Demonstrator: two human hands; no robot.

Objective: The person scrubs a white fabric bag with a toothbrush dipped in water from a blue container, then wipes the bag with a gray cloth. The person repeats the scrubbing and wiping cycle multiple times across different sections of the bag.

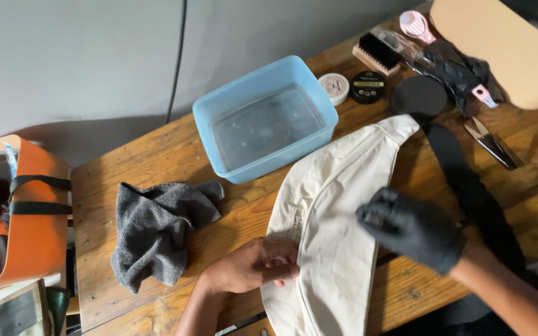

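Your right hand (413, 229) blurs in its black glove, hiding whatever it holds. The cream bag (337, 218) runs off the bottom edge; your left hand (253, 264) covers part of its seam. The orange tote (14, 211) is cut off at left.
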